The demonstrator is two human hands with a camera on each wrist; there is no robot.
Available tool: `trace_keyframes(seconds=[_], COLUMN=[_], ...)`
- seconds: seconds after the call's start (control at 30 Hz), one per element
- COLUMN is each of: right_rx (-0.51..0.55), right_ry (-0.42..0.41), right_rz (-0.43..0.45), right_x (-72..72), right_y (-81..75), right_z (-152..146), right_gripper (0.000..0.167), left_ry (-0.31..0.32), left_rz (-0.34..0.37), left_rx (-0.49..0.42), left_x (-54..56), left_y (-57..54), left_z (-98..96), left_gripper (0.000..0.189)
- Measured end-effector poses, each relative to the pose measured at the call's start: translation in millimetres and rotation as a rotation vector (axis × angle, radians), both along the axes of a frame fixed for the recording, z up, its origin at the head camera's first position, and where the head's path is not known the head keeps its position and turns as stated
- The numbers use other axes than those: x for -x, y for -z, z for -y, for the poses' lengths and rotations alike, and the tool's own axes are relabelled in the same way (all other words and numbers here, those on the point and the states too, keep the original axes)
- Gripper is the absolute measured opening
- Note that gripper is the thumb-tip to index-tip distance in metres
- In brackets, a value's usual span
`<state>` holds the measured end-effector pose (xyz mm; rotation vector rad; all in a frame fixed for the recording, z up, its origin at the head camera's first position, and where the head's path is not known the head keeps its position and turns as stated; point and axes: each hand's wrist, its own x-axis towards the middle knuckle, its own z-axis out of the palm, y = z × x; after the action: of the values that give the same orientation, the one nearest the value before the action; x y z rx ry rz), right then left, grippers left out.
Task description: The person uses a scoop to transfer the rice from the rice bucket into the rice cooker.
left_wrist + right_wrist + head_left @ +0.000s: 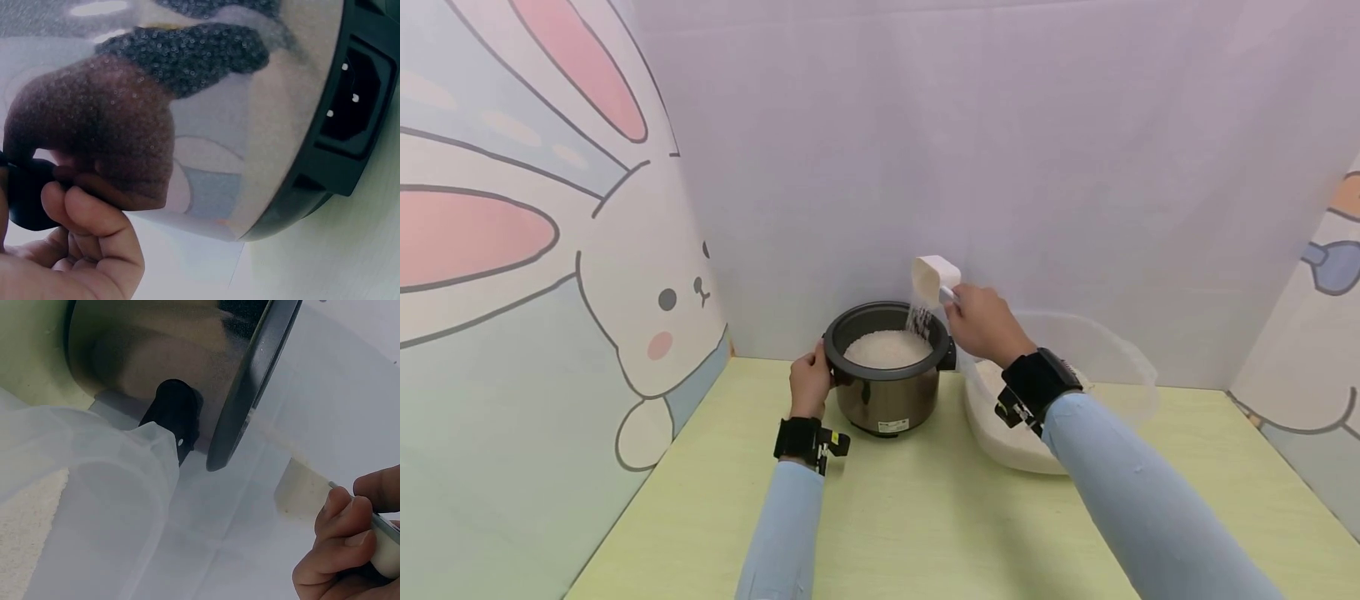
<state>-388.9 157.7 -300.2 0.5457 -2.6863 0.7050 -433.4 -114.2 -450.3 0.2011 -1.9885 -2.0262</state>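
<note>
My right hand (985, 323) grips the handle of a white measuring scoop (942, 277), tipped over the rice cooker (887, 398). Grains stream from the scoop's mouth into the cooker, where white rice (887, 349) lies heaped. In the right wrist view the fingers (344, 544) curl round the handle, and the scoop (303, 490) hangs beyond the cooker's dark rim (244, 406). On the cooker's left side, my left hand (810, 382) holds its black side handle (31, 194), the fingers bent around it in the left wrist view.
Right of the cooker stands a clear container (992, 425) of rice, its translucent lid (1120, 350) raised behind my right wrist. A power socket (356, 97) shows low on the cooker. A pale curtain wall (850, 167) rises behind the light green table (887, 517).
</note>
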Motion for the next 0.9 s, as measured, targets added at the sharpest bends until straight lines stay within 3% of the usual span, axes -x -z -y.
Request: trace_keyframes(seconds=[0.9], right_rx=[-0.111], right_ry=[-0.097], right_rz=[-0.114], right_x=[-11.5], right_y=[5.4], right_z=[31], right_gripper=[0.015], left_ry=[-0.010], left_rz=[0.005], left_rx=[0.005], left_x=[1.1], left_y=[-1.6], left_z=[-2.5], left_gripper=[0.047])
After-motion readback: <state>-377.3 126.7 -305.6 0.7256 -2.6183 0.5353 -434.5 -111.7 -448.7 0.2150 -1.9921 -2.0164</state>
